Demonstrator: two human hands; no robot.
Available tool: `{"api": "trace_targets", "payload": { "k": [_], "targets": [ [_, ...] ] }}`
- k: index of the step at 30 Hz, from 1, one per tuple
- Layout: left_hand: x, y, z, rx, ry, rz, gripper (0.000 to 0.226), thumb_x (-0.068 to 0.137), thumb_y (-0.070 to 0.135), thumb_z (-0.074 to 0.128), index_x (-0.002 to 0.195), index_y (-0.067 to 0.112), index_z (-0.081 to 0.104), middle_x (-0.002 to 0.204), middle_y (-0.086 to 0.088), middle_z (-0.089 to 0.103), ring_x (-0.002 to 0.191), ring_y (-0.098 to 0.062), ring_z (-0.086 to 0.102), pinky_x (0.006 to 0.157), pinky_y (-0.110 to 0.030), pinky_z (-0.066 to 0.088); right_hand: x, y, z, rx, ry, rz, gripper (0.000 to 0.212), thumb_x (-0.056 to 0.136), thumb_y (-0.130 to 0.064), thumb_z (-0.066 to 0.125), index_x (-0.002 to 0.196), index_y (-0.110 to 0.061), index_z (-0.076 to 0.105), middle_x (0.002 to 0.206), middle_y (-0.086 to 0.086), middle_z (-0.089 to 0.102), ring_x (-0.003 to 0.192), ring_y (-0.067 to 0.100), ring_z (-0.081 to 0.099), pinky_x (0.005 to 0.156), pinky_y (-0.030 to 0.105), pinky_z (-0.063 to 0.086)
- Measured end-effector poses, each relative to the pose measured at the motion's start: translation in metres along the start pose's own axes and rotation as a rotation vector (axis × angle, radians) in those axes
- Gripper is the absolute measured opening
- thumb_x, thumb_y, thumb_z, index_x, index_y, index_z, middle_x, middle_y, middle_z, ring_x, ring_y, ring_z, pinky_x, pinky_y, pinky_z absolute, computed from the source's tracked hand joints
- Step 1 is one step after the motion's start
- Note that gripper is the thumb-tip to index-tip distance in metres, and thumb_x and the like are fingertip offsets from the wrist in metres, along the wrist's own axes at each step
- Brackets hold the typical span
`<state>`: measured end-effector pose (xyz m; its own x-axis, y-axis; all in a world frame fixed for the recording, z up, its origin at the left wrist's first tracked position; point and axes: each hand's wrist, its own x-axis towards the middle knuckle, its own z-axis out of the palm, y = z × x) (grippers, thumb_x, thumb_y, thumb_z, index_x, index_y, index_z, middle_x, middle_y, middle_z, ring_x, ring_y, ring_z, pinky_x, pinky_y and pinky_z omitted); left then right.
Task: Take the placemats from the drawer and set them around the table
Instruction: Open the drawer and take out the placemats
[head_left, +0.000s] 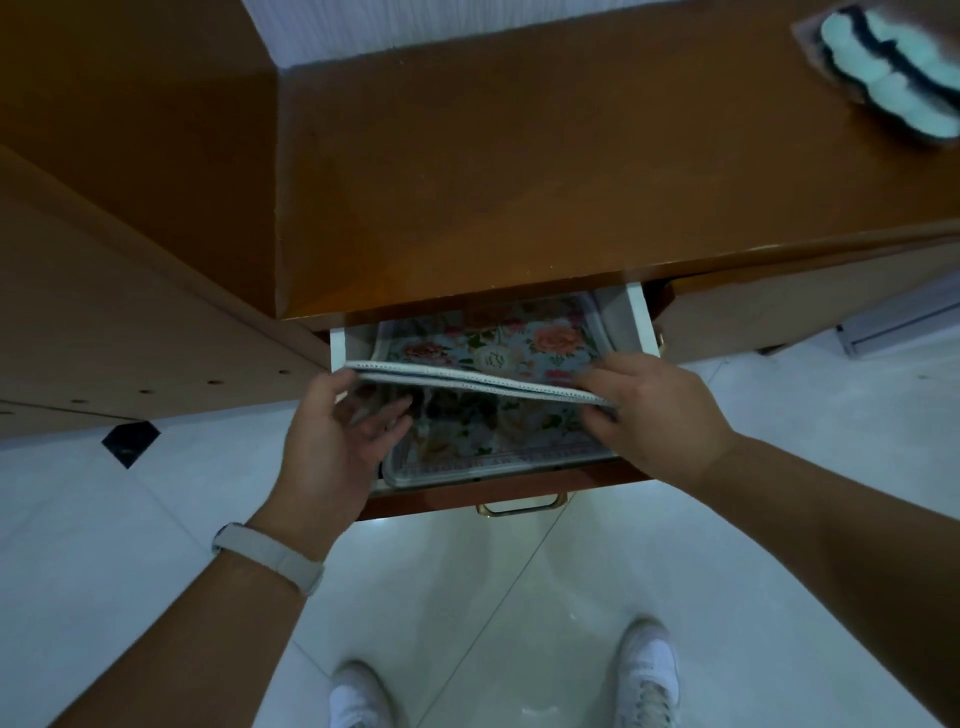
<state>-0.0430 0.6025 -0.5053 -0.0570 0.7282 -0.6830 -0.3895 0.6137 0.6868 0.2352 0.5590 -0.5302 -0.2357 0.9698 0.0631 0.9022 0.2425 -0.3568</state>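
Note:
An open drawer (636, 317) with white side walls and a brass handle (519, 505) sticks out from under a brown wooden top. A stack of pale placemats (467, 380) with stitched edges is lifted above the drawer. My left hand (332, 436) grips its left end, thumb on top and fingers underneath. My right hand (654, 410) pinches its right end. Below the stack a floral mat or tray (540, 345) lies in the drawer, partly hidden by the stack and my hands.
The brown wooden top (519, 182) carries a blurred teal and dark object (883, 73) at the far right. A wooden panel (130, 312) stands to the left. The floor is white tile (519, 597), with my white shoes near the bottom edge.

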Motion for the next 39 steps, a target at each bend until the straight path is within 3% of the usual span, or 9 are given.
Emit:
{"api": "trace_targets", "payload": {
  "k": [3, 8, 12, 15, 19, 24, 28, 33, 39],
  "targets": [
    [0.001, 0.007, 0.002, -0.044, -0.054, -0.131, 0.030, 0.097, 0.032, 0.049, 0.114, 0.011, 0.063, 0.114, -0.015, 0.069, 0.104, -0.031, 0.068, 0.089, -0.042, 0.055, -0.009, -0.003, -0.003, -0.020, -0.002, -0.037, 0.022, 0.077, -0.018, 0.078, 0.099, -0.015, 0.075, 0.091, 0.003, 0.072, 0.075, 0.025, 0.068, 0.058, 0.032, 0.057],
    [0.020, 0.023, -0.002, 0.184, -0.067, -0.414, 0.036, 0.091, 0.007, 0.050, 0.126, 0.000, 0.051, 0.119, -0.021, 0.065, 0.105, -0.034, 0.067, 0.074, -0.038, 0.062, -0.025, -0.006, 0.001, -0.019, -0.055, -0.025, 0.025, 0.078, -0.020, 0.077, 0.102, -0.016, 0.075, 0.095, 0.003, 0.073, 0.080, 0.024, 0.068, 0.065, 0.034, 0.059],
    [0.024, 0.028, 0.004, 0.521, -0.150, -0.419, 0.028, 0.095, -0.005, 0.045, 0.119, 0.006, 0.053, 0.111, -0.018, 0.069, 0.095, -0.032, 0.071, 0.071, -0.041, 0.062, -0.030, -0.015, 0.007, 0.098, -0.080, 0.357, 0.036, 0.081, -0.032, 0.073, 0.113, -0.017, 0.067, 0.109, 0.002, 0.064, 0.098, 0.022, 0.057, 0.079, 0.035, 0.055],
    [0.022, 0.024, 0.003, 0.559, -0.161, -0.271, 0.035, 0.092, -0.011, 0.048, 0.113, 0.015, 0.057, 0.103, -0.012, 0.071, 0.089, -0.029, 0.072, 0.071, -0.042, 0.061, -0.024, -0.031, 0.005, 0.327, 0.011, 0.785, 0.067, 0.076, -0.033, 0.081, 0.133, -0.017, 0.050, 0.129, 0.006, 0.047, 0.118, 0.024, 0.046, 0.094, 0.040, 0.048],
    [0.017, 0.017, -0.017, 0.429, -0.163, -0.168, 0.053, 0.088, -0.014, 0.053, 0.132, 0.016, 0.050, 0.119, -0.016, 0.066, 0.102, -0.035, 0.068, 0.082, -0.050, 0.058, -0.023, -0.037, 0.008, 0.628, 0.106, 1.017, 0.090, 0.071, -0.022, 0.086, 0.143, -0.022, 0.034, 0.133, 0.002, 0.043, 0.114, 0.019, 0.053, 0.095, 0.037, 0.050],
    [0.004, 0.011, -0.047, 0.383, -0.212, -0.116, 0.055, 0.087, -0.013, 0.055, 0.133, 0.017, 0.050, 0.119, -0.015, 0.067, 0.099, -0.035, 0.070, 0.070, -0.044, 0.061, -0.028, -0.029, -0.001, 1.327, 0.230, 1.178, 0.061, 0.083, 0.012, 0.062, 0.130, -0.020, 0.041, 0.112, 0.005, 0.064, 0.101, 0.025, 0.067, 0.089, 0.040, 0.055],
    [0.000, 0.003, -0.069, 0.318, -0.251, -0.094, 0.061, 0.078, -0.010, 0.059, 0.133, 0.015, 0.052, 0.120, -0.018, 0.067, 0.102, -0.037, 0.068, 0.072, -0.043, 0.061, -0.030, -0.023, -0.008, 1.815, 0.128, 1.110, 0.040, 0.084, 0.006, 0.037, 0.119, 0.003, 0.056, 0.111, 0.020, 0.065, 0.097, 0.032, 0.070, 0.075, 0.039, 0.060],
    [-0.002, -0.001, -0.083, 0.332, -0.291, -0.107, 0.101, 0.037, 0.021, 0.098, 0.129, 0.015, 0.055, 0.117, -0.018, 0.069, 0.101, -0.040, 0.068, 0.070, -0.045, 0.060, -0.011, -0.011, 0.000, 1.500, -0.242, 1.164, 0.034, 0.095, -0.017, 0.055, 0.127, -0.005, 0.059, 0.112, 0.018, 0.072, 0.101, 0.037, 0.070, 0.088, 0.053, 0.056],
    [0.001, -0.002, -0.074, 0.389, -0.223, -0.056, 0.065, 0.072, -0.021, 0.061, 0.125, 0.016, 0.053, 0.113, -0.018, 0.068, 0.092, -0.035, 0.071, 0.068, -0.045, 0.061, 0.007, -0.012, -0.002, 1.251, -0.480, 1.155, 0.033, 0.085, 0.005, 0.065, 0.117, -0.002, 0.060, 0.101, 0.019, 0.074, 0.089, 0.038, 0.073, 0.080, 0.051, 0.059]
  ]
}}
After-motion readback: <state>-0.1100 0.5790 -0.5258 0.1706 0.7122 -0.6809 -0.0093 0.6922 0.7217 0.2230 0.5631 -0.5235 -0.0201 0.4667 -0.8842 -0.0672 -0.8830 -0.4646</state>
